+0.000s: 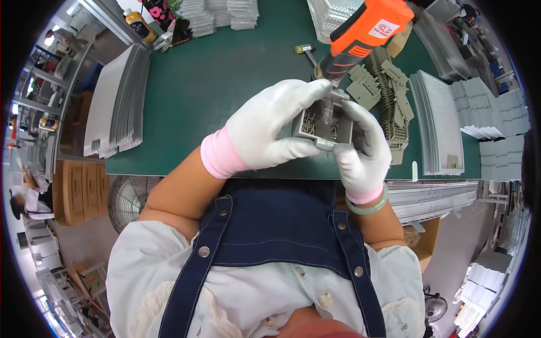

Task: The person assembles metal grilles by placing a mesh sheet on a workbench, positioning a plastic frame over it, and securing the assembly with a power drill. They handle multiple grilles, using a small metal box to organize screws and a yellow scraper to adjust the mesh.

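My left hand (pixel 273 124), in a white glove with a pink cuff, wraps around the left side of a small grey plastic block (pixel 326 125) with metal parts inside. My right hand (pixel 363 149), also white-gloved and wearing a green bangle, pinches the block's lower right edge. Both hands hold it above the near edge of the green table (pixel 214 84). An orange and black electric screwdriver (pixel 360 36) hangs just above the block, its tip pointing down at it.
A row of grey-green plastic clips (pixel 386 93) lies right of the block. Stacks of white ribbed sheets (pixel 118 101) sit left, more white sheets (pixel 445 121) right, and clear trays (pixel 222 14) at the back. Cardboard boxes (pixel 79 191) and a fan (pixel 129 200) stand below left.
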`<state>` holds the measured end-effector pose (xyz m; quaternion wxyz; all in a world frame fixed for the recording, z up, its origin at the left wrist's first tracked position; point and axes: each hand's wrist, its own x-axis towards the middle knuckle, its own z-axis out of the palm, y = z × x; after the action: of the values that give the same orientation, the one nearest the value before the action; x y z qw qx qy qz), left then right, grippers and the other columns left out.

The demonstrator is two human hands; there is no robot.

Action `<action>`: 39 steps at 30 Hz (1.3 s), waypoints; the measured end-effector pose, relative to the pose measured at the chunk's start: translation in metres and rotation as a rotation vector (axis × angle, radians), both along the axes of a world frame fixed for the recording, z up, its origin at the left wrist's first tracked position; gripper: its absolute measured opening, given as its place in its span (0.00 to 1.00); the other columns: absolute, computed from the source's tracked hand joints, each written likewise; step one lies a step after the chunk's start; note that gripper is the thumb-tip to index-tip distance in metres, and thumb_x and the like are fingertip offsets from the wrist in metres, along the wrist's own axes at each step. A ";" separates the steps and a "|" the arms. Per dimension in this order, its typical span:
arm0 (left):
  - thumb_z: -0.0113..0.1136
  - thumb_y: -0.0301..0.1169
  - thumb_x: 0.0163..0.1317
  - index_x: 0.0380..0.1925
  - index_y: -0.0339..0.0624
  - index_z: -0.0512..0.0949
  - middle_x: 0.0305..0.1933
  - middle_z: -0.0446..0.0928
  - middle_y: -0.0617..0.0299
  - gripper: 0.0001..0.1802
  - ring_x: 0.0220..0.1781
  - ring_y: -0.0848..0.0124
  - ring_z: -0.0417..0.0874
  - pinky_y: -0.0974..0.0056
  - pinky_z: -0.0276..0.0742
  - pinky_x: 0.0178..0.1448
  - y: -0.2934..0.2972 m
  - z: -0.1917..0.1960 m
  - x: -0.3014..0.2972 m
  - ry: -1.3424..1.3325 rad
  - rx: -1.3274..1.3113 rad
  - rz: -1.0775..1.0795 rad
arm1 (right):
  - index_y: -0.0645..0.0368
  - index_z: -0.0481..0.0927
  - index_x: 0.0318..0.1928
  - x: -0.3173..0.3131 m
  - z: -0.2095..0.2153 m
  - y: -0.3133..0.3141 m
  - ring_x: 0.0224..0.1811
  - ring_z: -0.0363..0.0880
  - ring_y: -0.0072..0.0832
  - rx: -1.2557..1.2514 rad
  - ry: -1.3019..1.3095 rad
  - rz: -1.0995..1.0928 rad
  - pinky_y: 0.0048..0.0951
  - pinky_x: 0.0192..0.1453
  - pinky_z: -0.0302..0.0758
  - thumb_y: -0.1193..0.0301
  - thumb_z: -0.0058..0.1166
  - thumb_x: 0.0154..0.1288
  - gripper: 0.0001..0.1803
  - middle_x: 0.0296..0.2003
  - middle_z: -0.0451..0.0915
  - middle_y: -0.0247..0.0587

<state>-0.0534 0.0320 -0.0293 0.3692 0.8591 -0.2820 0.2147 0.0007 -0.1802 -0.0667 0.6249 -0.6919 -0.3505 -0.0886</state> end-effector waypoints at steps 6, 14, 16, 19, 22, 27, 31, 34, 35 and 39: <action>0.64 0.51 0.63 0.71 0.33 0.62 0.64 0.73 0.45 0.45 0.62 0.49 0.77 0.54 0.72 0.66 0.002 0.000 0.007 -0.034 0.001 -0.012 | 0.71 0.74 0.59 0.004 0.005 0.006 0.53 0.84 0.36 0.169 0.081 0.110 0.33 0.56 0.81 0.51 0.67 0.62 0.37 0.54 0.80 0.54; 0.65 0.51 0.62 0.70 0.34 0.62 0.62 0.74 0.45 0.45 0.60 0.49 0.77 0.54 0.74 0.65 -0.001 0.007 0.017 -0.029 -0.010 0.013 | 0.69 0.71 0.63 0.018 0.005 0.000 0.57 0.80 0.33 0.147 0.095 0.148 0.32 0.59 0.79 0.58 0.68 0.65 0.35 0.56 0.79 0.51; 0.67 0.50 0.60 0.70 0.34 0.62 0.60 0.74 0.44 0.46 0.58 0.48 0.78 0.53 0.75 0.63 -0.006 0.007 0.014 -0.083 0.048 0.064 | 0.70 0.68 0.65 0.005 0.012 0.005 0.58 0.80 0.35 0.280 0.283 0.195 0.34 0.59 0.78 0.62 0.66 0.66 0.35 0.58 0.77 0.51; 0.69 0.47 0.58 0.70 0.34 0.63 0.57 0.74 0.43 0.46 0.56 0.46 0.78 0.52 0.75 0.60 -0.014 0.012 0.009 -0.084 0.098 0.127 | 0.71 0.64 0.67 -0.005 0.030 0.007 0.57 0.79 0.35 0.332 0.538 0.167 0.36 0.60 0.78 0.64 0.62 0.68 0.35 0.57 0.76 0.52; 0.72 0.43 0.54 0.70 0.35 0.63 0.56 0.75 0.43 0.46 0.54 0.46 0.78 0.51 0.76 0.58 -0.020 0.014 0.009 -0.082 0.111 0.168 | 0.72 0.63 0.67 0.008 0.041 -0.007 0.56 0.80 0.34 0.197 0.786 0.286 0.36 0.58 0.79 0.63 0.58 0.70 0.34 0.56 0.76 0.51; 0.73 0.40 0.52 0.69 0.35 0.64 0.55 0.75 0.43 0.46 0.53 0.46 0.78 0.51 0.76 0.57 -0.025 0.019 0.012 -0.076 0.160 0.190 | 0.71 0.68 0.62 0.022 0.059 -0.013 0.47 0.83 0.30 -0.064 0.830 0.384 0.32 0.51 0.80 0.59 0.56 0.70 0.31 0.48 0.80 0.46; 0.74 0.40 0.50 0.67 0.34 0.66 0.54 0.76 0.44 0.46 0.53 0.46 0.79 0.50 0.76 0.57 -0.027 0.023 0.015 -0.109 0.168 0.165 | 0.68 0.73 0.58 0.039 0.072 -0.019 0.43 0.83 0.28 -0.139 0.958 0.531 0.30 0.49 0.80 0.61 0.57 0.69 0.25 0.43 0.82 0.44; 0.75 0.40 0.49 0.66 0.32 0.66 0.53 0.76 0.43 0.46 0.53 0.46 0.79 0.50 0.76 0.57 -0.029 0.027 0.018 -0.132 0.199 0.157 | 0.67 0.75 0.55 0.055 0.078 -0.022 0.40 0.84 0.30 -0.180 1.054 0.610 0.32 0.48 0.81 0.66 0.58 0.67 0.22 0.41 0.82 0.43; 0.75 0.40 0.48 0.65 0.32 0.67 0.52 0.76 0.43 0.46 0.53 0.45 0.79 0.50 0.76 0.57 -0.031 0.028 0.020 -0.150 0.204 0.159 | 0.67 0.75 0.55 0.058 0.081 -0.023 0.40 0.84 0.30 -0.198 1.074 0.606 0.32 0.48 0.82 0.67 0.58 0.67 0.21 0.40 0.82 0.43; 0.76 0.41 0.47 0.64 0.31 0.67 0.52 0.76 0.43 0.46 0.53 0.45 0.79 0.50 0.77 0.57 -0.036 0.027 0.026 -0.108 0.183 0.141 | 0.67 0.75 0.54 0.070 0.090 -0.027 0.40 0.85 0.31 -0.284 1.138 0.599 0.33 0.49 0.83 0.70 0.58 0.67 0.19 0.39 0.82 0.42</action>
<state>-0.0276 -0.0041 -0.0020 0.2574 0.8941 -0.2586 0.2596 0.0711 -0.2072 0.0230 0.6131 -0.5789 -0.1512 0.5159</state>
